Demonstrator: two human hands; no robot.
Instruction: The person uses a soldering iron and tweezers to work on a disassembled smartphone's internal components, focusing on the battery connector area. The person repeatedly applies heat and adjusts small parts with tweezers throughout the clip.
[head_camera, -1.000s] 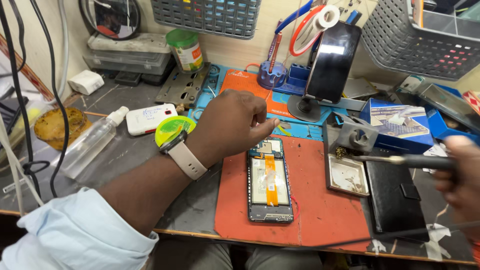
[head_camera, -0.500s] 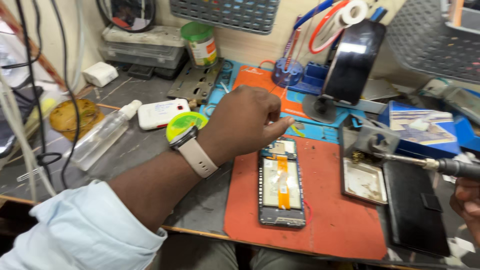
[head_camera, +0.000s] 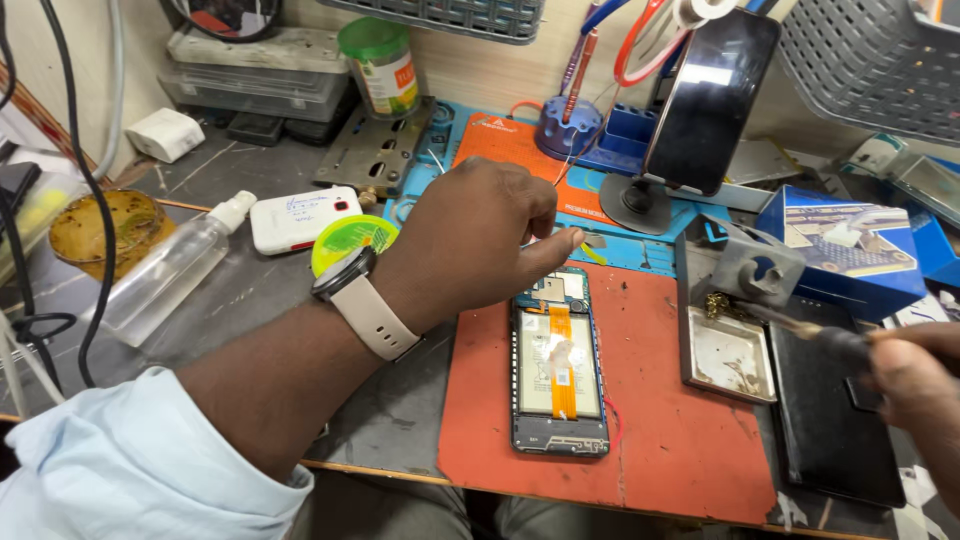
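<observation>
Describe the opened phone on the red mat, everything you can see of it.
The opened phone lies flat, back cover off, long axis running away from the person, on the red mat. A dark frame surrounds a grey battery crossed lengthwise by an orange flex ribbon; a circuit board with metal shields fills the top end. The left hand hovers over that top end, thumb beside the board; contact is unclear. The right hand stays apart, holding a dark-handled tool.

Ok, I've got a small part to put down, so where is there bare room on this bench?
The red mat is bare right of the opened phone, up to the metal tray. The grey benchtop shows open between the spray bottle and the left hand. The back edge and right side are crowded with tools and boxes.
</observation>
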